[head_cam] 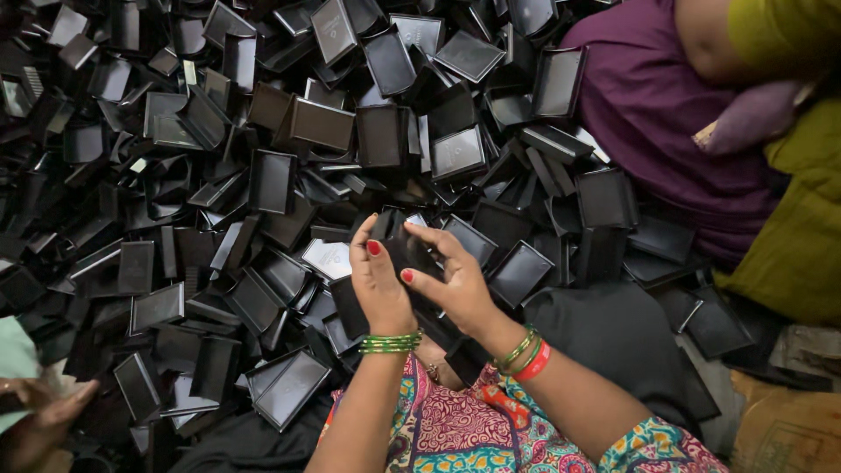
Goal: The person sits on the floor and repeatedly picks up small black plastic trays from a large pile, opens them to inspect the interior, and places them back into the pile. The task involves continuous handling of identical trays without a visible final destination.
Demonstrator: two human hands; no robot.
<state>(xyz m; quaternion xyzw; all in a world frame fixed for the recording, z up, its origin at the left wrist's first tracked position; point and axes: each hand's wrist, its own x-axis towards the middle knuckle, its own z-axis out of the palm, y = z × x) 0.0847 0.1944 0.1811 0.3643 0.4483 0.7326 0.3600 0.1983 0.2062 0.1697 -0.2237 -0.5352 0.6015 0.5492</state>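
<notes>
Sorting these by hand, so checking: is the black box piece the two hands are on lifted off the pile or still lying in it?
Lifted. Left hand and right hand grip the black piece from either side, above the pile.

- Both forearms rise from the bottom of the view and converge near the middle, wrists close together.
- The left hand (378, 278) is upright, its back to the camera, fingers curled forward and closed in a grip; the thumb points up, its red-painted nail showing.
- The right hand (455, 278) is just beside it, fingers spread and curved over the top, thumb pressed inward, clasping too.
- Green bangles circle the left wrist; green and red bangles the right.
</notes>
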